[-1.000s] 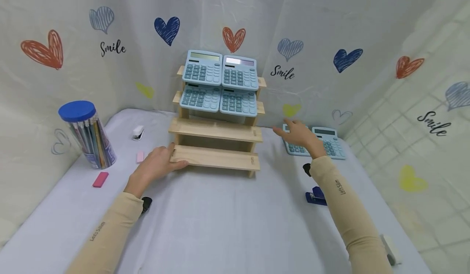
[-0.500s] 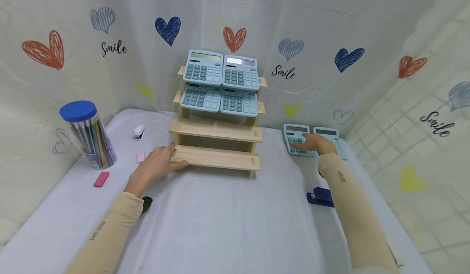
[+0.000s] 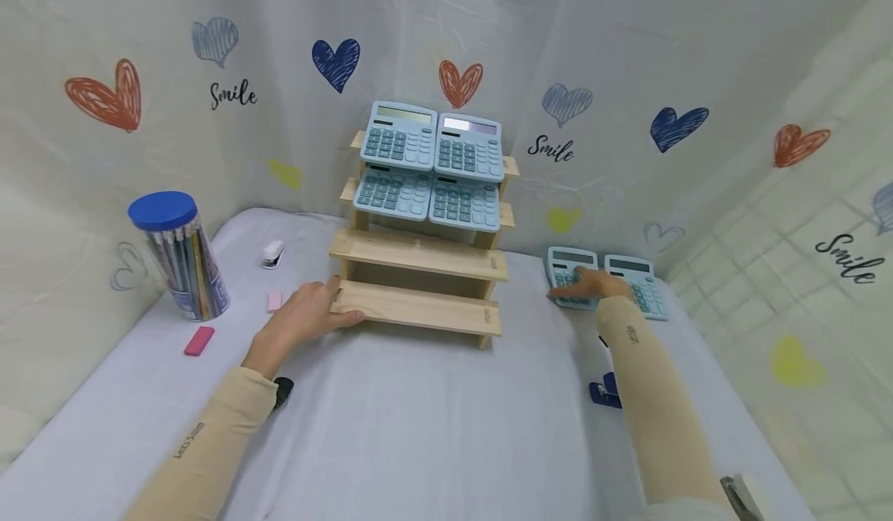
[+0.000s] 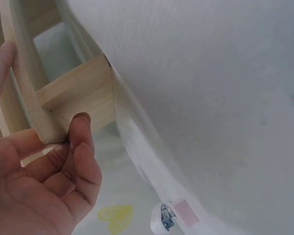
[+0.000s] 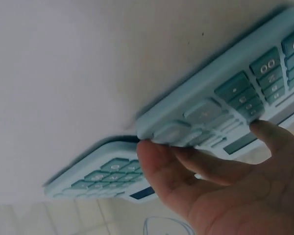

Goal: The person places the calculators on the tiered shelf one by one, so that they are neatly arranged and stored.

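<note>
A light wooden rack (image 3: 418,253) with several stepped shelves stands at the back middle. My left hand (image 3: 296,323) grips the left end of its lowest shelf (image 3: 418,308); in the left wrist view, fingers curl round the board's end (image 4: 51,125). On the table at right lie two light-blue calculators, side by side. My right hand (image 3: 594,283) reaches over the left calculator (image 3: 574,258). In the right wrist view, its fingertips (image 5: 149,149) are at the calculator's edge beside the right calculator (image 5: 112,169), while the thumb (image 5: 264,131) overlaps the keys.
Two calculators each fill the top shelf (image 3: 434,141) and the second shelf (image 3: 427,198). Left are a blue-lidded jar of pencils (image 3: 183,257), a white stapler (image 3: 273,254) and pink erasers (image 3: 199,341). A dark blue stapler (image 3: 605,391) lies near the right forearm.
My right hand has moved right and down from above the table onto the left calculator. My left hand keeps its grip on the lowest shelf. The head view has shifted slightly.
</note>
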The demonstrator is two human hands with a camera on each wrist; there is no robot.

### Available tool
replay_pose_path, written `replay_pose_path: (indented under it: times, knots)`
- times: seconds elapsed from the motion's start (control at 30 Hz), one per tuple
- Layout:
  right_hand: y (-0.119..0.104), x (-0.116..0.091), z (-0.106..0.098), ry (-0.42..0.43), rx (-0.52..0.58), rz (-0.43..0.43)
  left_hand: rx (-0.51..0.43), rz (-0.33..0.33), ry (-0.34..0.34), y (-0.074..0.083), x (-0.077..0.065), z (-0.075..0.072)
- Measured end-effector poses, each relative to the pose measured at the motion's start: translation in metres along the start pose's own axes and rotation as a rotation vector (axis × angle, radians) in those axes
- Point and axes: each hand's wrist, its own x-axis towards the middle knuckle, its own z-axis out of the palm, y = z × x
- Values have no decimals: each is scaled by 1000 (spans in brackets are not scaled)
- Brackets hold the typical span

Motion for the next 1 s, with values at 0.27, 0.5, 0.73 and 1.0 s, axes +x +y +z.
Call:
replay_pose_path:
  times: [0.27,0.5,0.73,1.0]
  knots:
    - [1,1,9,11,45,83,13,10,3,8,-1,-1]
    - [-7,-24,3,-3,-30,-20,7,-14,-28,9,-2,-1]
    - [-14,-62,-5,102,-58,-162,7,-16,-26,6,-3,-3]
    - [-20,-106,-4,212,-73,-295,12,-5,-22,6,-4,-4]
